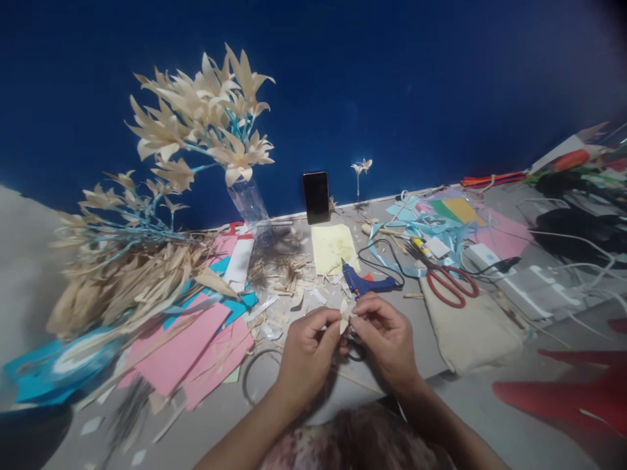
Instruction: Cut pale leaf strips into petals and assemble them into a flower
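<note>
Near the table's front edge, my left hand (309, 343) and my right hand (388, 339) meet, both with fingers pinched. Between the fingertips is a small cream husk petal (344, 318), standing roughly upright, and both hands grip it. Its lower end is hidden by my fingers. Just beyond my right hand lies a blue glue gun (372, 283), its nozzle pointing away to the left. Scraps of cut husk (296, 299) lie beyond my left hand. A dark ring-shaped thing (246, 378) is partly hidden behind my left forearm.
Cream flowers (206, 111) fill a clear plastic bottle (251, 207) at back left, beside dried husks (132, 281) and pink paper (179, 343). A phone (317, 198) leans on the blue wall. Red-handled scissors (453, 286), a cloth pouch (473, 333) and a power strip (519, 287) lie right.
</note>
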### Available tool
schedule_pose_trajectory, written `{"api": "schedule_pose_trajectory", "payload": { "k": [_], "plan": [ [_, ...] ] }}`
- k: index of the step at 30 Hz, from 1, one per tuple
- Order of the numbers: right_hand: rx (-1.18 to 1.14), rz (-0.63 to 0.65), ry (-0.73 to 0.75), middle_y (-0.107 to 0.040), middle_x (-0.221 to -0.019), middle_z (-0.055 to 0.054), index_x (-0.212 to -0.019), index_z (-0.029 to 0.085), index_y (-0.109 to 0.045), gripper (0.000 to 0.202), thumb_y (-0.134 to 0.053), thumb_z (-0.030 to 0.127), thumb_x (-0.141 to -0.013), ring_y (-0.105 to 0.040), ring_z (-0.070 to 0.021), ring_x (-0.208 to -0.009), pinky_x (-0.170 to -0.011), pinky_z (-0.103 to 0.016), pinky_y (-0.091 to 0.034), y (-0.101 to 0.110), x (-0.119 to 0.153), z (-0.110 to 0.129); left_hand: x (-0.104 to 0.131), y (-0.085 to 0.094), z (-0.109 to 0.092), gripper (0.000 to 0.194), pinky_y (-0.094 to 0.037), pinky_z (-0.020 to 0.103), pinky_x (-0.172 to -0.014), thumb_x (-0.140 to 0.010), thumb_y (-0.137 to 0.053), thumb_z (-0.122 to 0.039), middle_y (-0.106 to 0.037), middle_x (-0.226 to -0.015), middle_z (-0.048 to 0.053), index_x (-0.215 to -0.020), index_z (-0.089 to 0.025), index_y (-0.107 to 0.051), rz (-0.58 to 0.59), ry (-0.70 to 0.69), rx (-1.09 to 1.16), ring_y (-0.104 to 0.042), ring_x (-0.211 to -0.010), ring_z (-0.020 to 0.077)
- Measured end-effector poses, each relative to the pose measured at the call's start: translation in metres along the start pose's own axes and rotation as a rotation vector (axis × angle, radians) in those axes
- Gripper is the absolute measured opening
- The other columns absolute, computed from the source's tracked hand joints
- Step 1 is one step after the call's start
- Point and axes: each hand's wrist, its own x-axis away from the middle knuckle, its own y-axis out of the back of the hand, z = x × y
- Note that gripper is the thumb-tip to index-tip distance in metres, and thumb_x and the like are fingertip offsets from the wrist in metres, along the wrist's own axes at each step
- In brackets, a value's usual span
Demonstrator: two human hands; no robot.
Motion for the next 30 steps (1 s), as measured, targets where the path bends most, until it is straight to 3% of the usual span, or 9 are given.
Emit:
{"api": "schedule_pose_trajectory", "payload": {
  "k": [7, 15, 18, 21, 25, 30],
  "plan": [
    [0.029, 0.083, -0.032, -0.059, -0.082, -0.003, -0.085, 0.021, -0.071, 0.003, -0.067, 0.022, -0.085, -0.056, -0.0175, -0.076, -0.068, -0.028, -0.044, 0.005, 0.001, 0.0, -0.002, 0.001, -0.005, 0.013, -0.046, 0.022, -0.058, -0.081, -0.062, -0.017, -0.066, -0.061, 0.0, -0.07, -0.018, -0.07, -0.049, -0.145, -0.174, -0.06, -0.057, 0.0133],
    [-0.007, 0.152, 0.029, -0.06, -0.081, -0.003, -0.087, 0.023, -0.072, 0.007, -0.069, 0.018, -0.083, -0.055, -0.0168, -0.075, -0.065, -0.027, -0.042, 0.007, 0.001, 0.002, -0.004, 0.003, -0.003, 0.013, -0.045, 0.021, -0.057, -0.076, -0.065, -0.012, -0.068, -0.061, 0.0, -0.066, -0.018, -0.071, -0.064, -0.209, -0.152, -0.059, -0.057, 0.0122],
    [0.002, 0.177, 0.034, -0.059, -0.082, -0.003, -0.088, 0.023, -0.073, 0.007, -0.073, 0.021, -0.081, -0.055, -0.0173, -0.075, -0.063, -0.027, -0.042, 0.007, 0.001, 0.001, -0.005, 0.004, -0.003, 0.013, -0.044, 0.02, -0.055, -0.075, -0.065, -0.011, -0.068, -0.061, -0.001, -0.066, -0.018, -0.072, -0.053, -0.176, -0.11, -0.058, -0.055, 0.0114],
    [0.002, 0.168, 0.011, -0.059, -0.078, -0.003, -0.083, 0.021, -0.072, 0.004, -0.074, 0.024, -0.081, -0.055, -0.0167, -0.07, -0.061, -0.028, -0.042, 0.007, 0.0, 0.002, -0.007, 0.007, -0.006, 0.011, -0.044, 0.02, -0.055, -0.076, -0.069, -0.016, -0.069, -0.061, 0.0, -0.066, -0.017, -0.072, 0.029, -0.115, -0.047, -0.059, -0.055, 0.0116],
    [-0.024, 0.18, -0.012, -0.061, -0.076, -0.003, -0.078, 0.021, -0.072, 0.007, -0.074, 0.026, -0.082, -0.056, -0.0162, -0.068, -0.06, -0.028, -0.043, 0.007, -0.003, 0.004, -0.007, 0.012, -0.009, 0.013, -0.047, 0.021, -0.055, -0.076, -0.074, -0.023, -0.069, -0.06, 0.002, -0.066, -0.016, -0.073, 0.13, 0.022, 0.067, -0.06, -0.055, 0.012],
    [-0.029, 0.164, -0.003, -0.061, -0.074, -0.002, -0.079, 0.022, -0.071, 0.007, -0.074, 0.026, -0.083, -0.057, -0.0164, -0.069, -0.063, -0.028, -0.044, 0.007, -0.004, 0.003, -0.008, 0.015, -0.005, 0.016, -0.051, 0.023, -0.053, -0.068, -0.083, -0.028, -0.071, -0.062, 0.002, -0.073, -0.015, -0.074, 0.168, 0.22, 0.305, -0.061, -0.05, 0.0124]
  ]
}}
